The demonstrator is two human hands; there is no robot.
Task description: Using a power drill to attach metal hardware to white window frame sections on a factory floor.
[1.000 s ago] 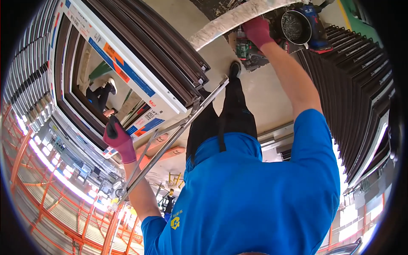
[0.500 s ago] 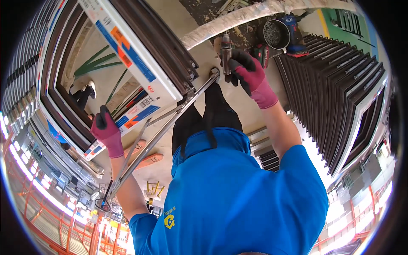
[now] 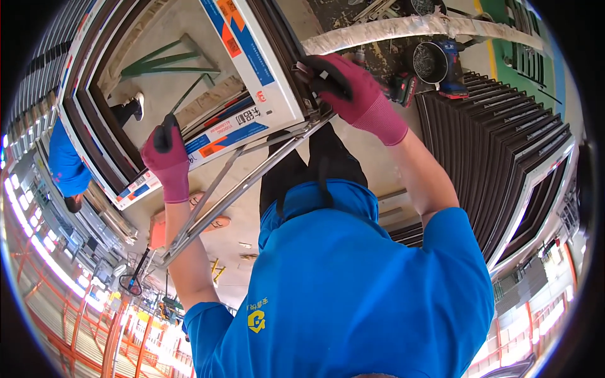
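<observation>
A large rectangular window frame (image 3: 285,114), white-faced with dark sides and blue and orange labels, stands tilted at the upper left. My left hand (image 3: 166,151), in a maroon glove with dark fingertips, is closed on its near lower edge. My right hand (image 3: 354,88), gloved alike, is at the frame's right corner. Its fingers are curled, with a bit of silver metal at the tips; what they hold is mostly hidden. A long silver hinged bar (image 3: 249,183) slants from that corner down across my left forearm.
To the right leans a stack of dark frames (image 3: 488,151). Beyond my right hand are a cordless drill (image 3: 451,75), a pan of small screws (image 3: 430,62), a battery (image 3: 403,88) and a wrapped beam (image 3: 403,25). Another person in blue (image 3: 67,160) is at the far left.
My right hand has moved left to the frame's corner; the silver and dark hand tool it held before no longer shows clearly in it. The frame's corner has shifted right and away.
</observation>
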